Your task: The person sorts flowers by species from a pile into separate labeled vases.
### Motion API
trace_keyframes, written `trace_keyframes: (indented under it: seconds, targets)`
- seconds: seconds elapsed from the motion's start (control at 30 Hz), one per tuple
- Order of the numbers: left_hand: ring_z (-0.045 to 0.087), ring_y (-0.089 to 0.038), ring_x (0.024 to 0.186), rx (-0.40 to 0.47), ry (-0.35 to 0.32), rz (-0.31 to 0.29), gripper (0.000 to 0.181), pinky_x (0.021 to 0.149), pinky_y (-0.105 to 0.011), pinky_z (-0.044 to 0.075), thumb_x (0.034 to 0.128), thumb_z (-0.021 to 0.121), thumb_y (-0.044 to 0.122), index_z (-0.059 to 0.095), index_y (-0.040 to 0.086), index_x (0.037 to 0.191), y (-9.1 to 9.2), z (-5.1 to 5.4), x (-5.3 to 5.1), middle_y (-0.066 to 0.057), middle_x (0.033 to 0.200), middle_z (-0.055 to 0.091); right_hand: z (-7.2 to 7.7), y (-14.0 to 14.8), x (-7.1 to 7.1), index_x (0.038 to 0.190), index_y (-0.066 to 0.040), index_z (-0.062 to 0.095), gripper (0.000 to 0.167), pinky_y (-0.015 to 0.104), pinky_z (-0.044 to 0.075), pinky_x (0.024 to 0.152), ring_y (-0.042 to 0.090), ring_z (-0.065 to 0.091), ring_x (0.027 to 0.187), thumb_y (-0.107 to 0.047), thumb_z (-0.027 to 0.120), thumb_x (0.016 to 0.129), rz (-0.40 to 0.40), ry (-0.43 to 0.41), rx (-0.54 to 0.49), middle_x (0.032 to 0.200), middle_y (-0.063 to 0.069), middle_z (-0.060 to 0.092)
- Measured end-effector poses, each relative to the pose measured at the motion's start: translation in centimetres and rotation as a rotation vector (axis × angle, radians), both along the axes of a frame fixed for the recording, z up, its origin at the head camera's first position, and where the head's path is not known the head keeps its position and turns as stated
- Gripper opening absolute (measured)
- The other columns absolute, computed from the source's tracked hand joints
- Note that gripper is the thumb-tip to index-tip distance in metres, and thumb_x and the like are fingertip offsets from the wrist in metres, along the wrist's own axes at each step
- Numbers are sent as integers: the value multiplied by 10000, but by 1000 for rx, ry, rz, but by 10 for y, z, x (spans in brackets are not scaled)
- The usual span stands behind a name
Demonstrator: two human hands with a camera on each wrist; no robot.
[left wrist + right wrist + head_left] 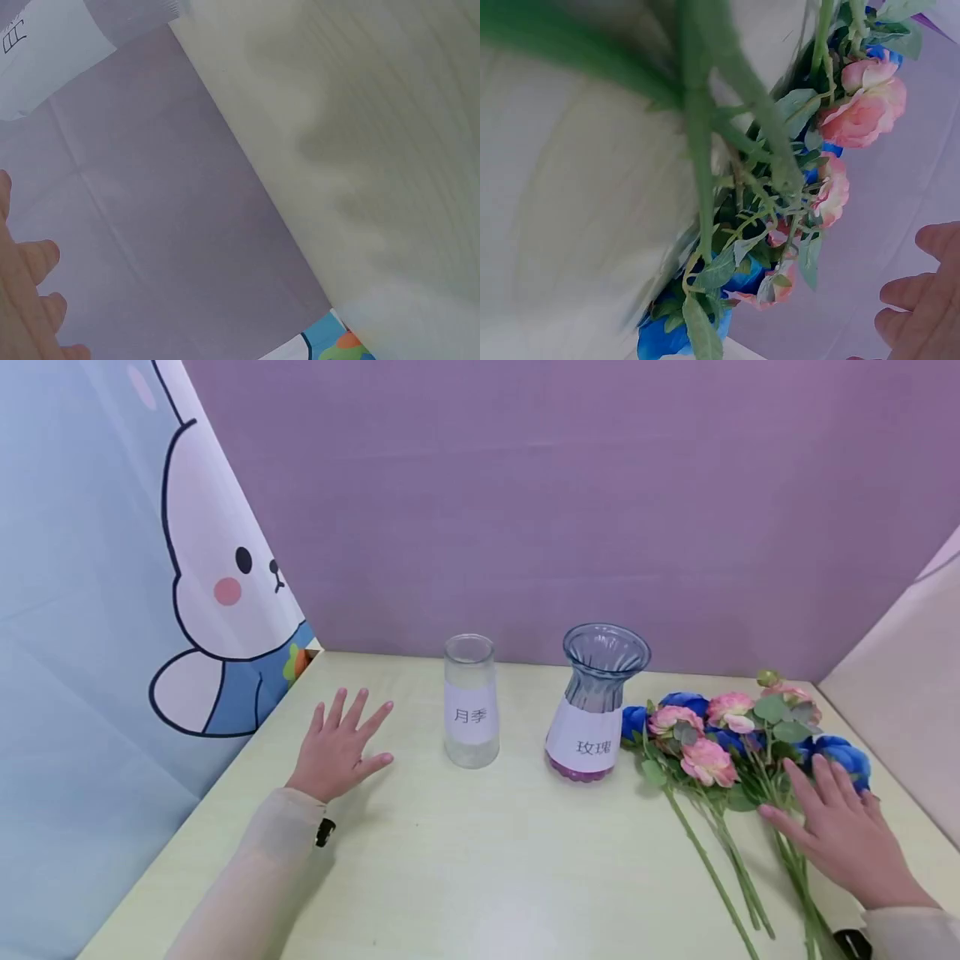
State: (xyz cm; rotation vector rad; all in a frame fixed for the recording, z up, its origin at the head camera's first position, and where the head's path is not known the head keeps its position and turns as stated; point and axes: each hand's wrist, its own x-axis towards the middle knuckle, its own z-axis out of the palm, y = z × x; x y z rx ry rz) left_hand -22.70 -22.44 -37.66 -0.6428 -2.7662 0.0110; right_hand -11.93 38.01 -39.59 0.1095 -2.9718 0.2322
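Observation:
My left hand [335, 750], fingers spread and straight, is over the table's left part, to the left of a clear glass vase [471, 702] with a white label. A blue-tinted flared vase [596, 702], also labelled, stands to the right of it. Pink flowers [708, 762] and blue flowers [842, 758] lie in a bunch at the right, green stems toward the front. My right hand [855, 835] is spread over the right side of the bunch, gripping nothing; whether it touches the stems, I cannot tell. Its fingers [911, 292] show beside the flowers in the right wrist view.
The pale table [465, 860] reaches a purple backdrop [562, 510] behind the vases. A light blue cloth with a cartoon rabbit [225, 552] hangs at the left, and a pale wall [915, 677] is on the right.

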Motion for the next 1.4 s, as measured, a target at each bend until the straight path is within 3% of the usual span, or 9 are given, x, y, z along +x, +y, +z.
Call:
trace_keyframes:
  seconds: [0.27, 0.4, 0.5, 0.63, 0.7, 0.87, 1.03, 1.2, 1.4]
  targets:
    - [122, -486, 1397, 63, -11, -19, 890, 1074, -678, 155, 871, 220, 768, 319, 133, 1487, 4, 1, 3, -239, 1533, 231, 11, -5, -10, 1453, 99, 228, 665, 734, 182, 980, 617, 222, 1254, -349, 452, 1015, 86, 89, -120, 1358, 444, 291]
    - [127, -480, 1398, 164, -37, -85, 985, 1080, -667, 160, 838, 129, 800, 310, 81, 1485, 13, -2, -1, -242, 1528, 244, 16, -6, -5, 1430, 108, 269, 630, 634, 447, 719, 568, 470, 1050, -357, 409, 1029, 18, -5, -216, 1268, 416, 418]
    - [147, -465, 1400, 236, -39, -109, 923, 1096, -636, 169, 888, 244, 747, 306, 44, 1482, 20, -1, -4, -240, 1518, 271, 17, -6, -3, 1432, 103, 265, 626, 536, 487, 585, 531, 546, 956, -371, 367, 1036, -26, -67, -278, 1217, 384, 473]
    - [192, -445, 1395, 326, -31, -69, 824, 1105, -596, 203, 879, 608, 509, 318, 12, 1470, 30, 2, -9, -238, 1495, 321, 19, -7, -3, 1443, 105, 239, 629, 530, 501, 633, 504, 567, 959, -371, 332, 1042, -41, -119, -403, 1219, 384, 483]
    - [210, -435, 1392, 372, -46, -36, 844, 1106, -581, 219, 830, 716, 384, 316, 6, 1469, 34, 3, -10, -233, 1492, 330, 20, -9, -5, 1451, 105, 219, 642, 484, 526, 658, 387, 618, 921, -381, 315, 1043, -47, -165, -480, 1222, 388, 484]
    - [215, -406, 1400, 559, -128, -10, 893, 1107, -571, 227, 798, 783, 279, 278, 20, 1488, 42, 6, -12, -208, 1511, 309, 22, -13, -10, 1452, 112, 202, 686, 328, 558, 657, 96, 633, 821, -425, 306, 1037, -68, -291, -639, 1274, 383, 462]
    - [276, -383, 1384, 721, -143, -94, 916, 1106, -541, 261, 766, 816, 199, 280, 14, 1486, 52, 12, -18, -200, 1510, 317, 23, -13, -14, 1437, 148, 167, 712, 395, 571, 724, 209, 651, 899, -417, 332, 1036, -96, -412, -745, 1297, 377, 454]
    - [389, -376, 1324, 798, -34, -197, 861, 1079, -495, 334, 724, 838, 111, 372, -23, 1435, 61, 16, -28, -209, 1454, 404, 24, -11, -20, 1433, 161, 142, 771, 398, 572, 734, 238, 663, 899, -428, 412, 1015, -162, -556, -837, 1167, 262, 594]
    - [508, -421, 1201, 646, 317, -389, 816, 976, -531, 434, 591, 902, 117, 529, -83, 1289, 65, 14, -42, -271, 1311, 527, 18, -2, -20, 1412, 157, 211, 695, 371, 577, 656, 222, 675, 773, -305, 515, 991, -106, -690, -931, 1013, 19, 663]
